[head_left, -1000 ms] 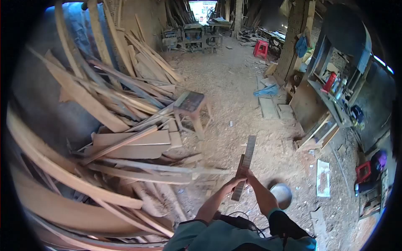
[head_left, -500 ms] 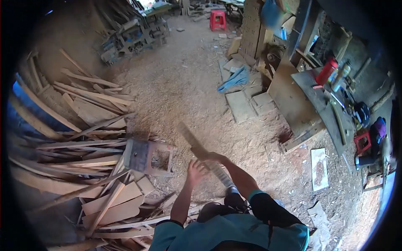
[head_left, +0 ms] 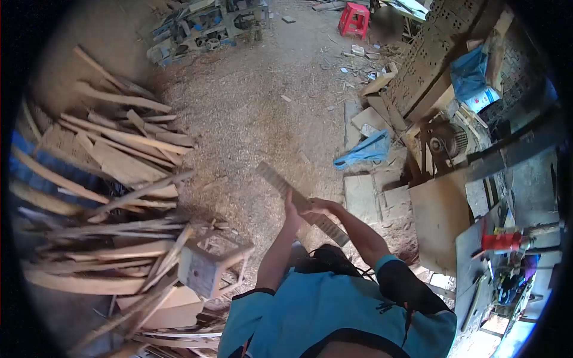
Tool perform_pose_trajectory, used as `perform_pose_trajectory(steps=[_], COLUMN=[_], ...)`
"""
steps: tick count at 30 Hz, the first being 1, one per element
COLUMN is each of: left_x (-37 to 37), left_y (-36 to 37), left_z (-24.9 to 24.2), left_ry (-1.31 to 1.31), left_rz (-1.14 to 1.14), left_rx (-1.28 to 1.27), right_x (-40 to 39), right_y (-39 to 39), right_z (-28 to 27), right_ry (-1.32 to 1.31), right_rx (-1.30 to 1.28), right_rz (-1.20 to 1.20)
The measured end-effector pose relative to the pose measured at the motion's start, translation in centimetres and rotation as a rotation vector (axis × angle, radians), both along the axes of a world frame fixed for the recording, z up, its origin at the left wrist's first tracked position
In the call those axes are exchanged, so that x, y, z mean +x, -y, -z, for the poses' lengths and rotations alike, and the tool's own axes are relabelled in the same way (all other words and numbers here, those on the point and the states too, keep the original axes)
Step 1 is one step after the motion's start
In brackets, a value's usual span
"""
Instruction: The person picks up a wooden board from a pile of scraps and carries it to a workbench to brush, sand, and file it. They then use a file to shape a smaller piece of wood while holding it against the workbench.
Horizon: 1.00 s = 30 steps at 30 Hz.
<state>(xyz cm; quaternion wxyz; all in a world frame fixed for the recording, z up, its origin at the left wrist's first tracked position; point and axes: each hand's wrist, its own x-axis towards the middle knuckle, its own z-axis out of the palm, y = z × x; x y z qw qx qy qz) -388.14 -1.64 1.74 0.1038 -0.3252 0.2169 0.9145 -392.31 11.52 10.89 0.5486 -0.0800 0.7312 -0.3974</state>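
A long, flat, narrow wooden strip with fine cross lines along it slants across the middle of the head view, from upper left to lower right. My right hand is closed round it near its middle. Just to the left, my left hand grips the same strip from its lower side, the thumb lying up along it. Both hands are close together, in front of my body above the dusty floor. The fingers beneath the strip are partly hidden.
Loose boards pile up at left, beside a wooden stool. At right stand a workbench with a red bottle and a plywood panel. A blue bag lies near floor slabs. A red stool stands farther off.
My left hand, earlier spread and off the strip, now holds it. The strip sits closer to my body. The view has shifted, so the workbench and blue bag appear farther right.
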Motion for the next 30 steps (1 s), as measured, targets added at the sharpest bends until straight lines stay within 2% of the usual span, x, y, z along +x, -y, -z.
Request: perform_pose_trajectory(steps=[1,3,4,5,6,7,10,12,13,14,17,20,24,27,28,30], left_x=[-3.4,-11.6,-16.5,-21.0,-25.3,-30.2,-45.0,-56.7,-58.4,-61.8,-71.8,-83.3,-101.0,-113.5,-117.2,-122.8], left_y=[-0.3,-1.8,-2.9,-3.7,-3.9,-4.1,-3.4,-3.6,-3.2,-3.1,-2.4,-2.3,-2.3,-2.8,-3.1,-4.1], left_z=[-2.2,-6.5,-6.5,-7.3,-8.6,-8.9,-5.8,-6.6,-6.5,-9.4,-13.2,-15.3,-11.9,-12.6,-13.3,-15.3], left_ry=[-0.005,-0.051,-0.118,-0.125,-0.116,-0.121,-0.150,-0.139,-0.071,0.041,-0.141,-0.154,-0.106,-0.143,-0.134,-0.089], left_rz=[0.034,0.091,0.042,0.026,0.020,0.014,0.115,0.084,0.080,0.120,0.088,0.012,0.017,0.066,0.082,0.087], left_rx=[-0.001,0.011,-0.045,-0.063,-0.091,-0.120,-0.038,-0.155,-0.216,-0.228,-0.196,-0.233,-0.135,-0.086,-0.043,-0.009], right_x=[-3.2,-10.7,-15.1,-21.3,-24.4,-28.4,-42.6,-53.9,-56.3,-58.5,-68.8,-81.1,-98.5,-110.8,-114.5,-119.2], right_y=[-0.7,-2.4,-4.0,-5.9,-5.7,-5.2,-6.0,-6.0,-5.8,-5.4,-5.1,-4.5,-4.1,-4.0,-4.7,-5.2], right_z=[-2.1,-2.9,-2.0,3.3,0.5,-3.0,1.5,-2.0,-3.9,-6.2,-9.4,-10.6,-11.1,-8.7,-6.0,-9.5], right_ry=[0.055,-0.057,-0.116,-0.297,-0.195,-0.105,-0.123,-0.254,-0.177,-0.103,-0.082,-0.053,-0.192,-0.264,-0.263,-0.166], right_rx=[-0.055,-0.139,-0.173,-0.125,-0.172,-0.219,-0.228,-0.129,-0.107,-0.082,-0.106,-0.151,-0.118,0.160,-0.002,0.089], right_rz=[0.064,0.107,0.123,0.003,0.105,0.205,0.266,0.071,0.091,0.113,0.095,0.090,-0.067,0.061,0.119,0.224])
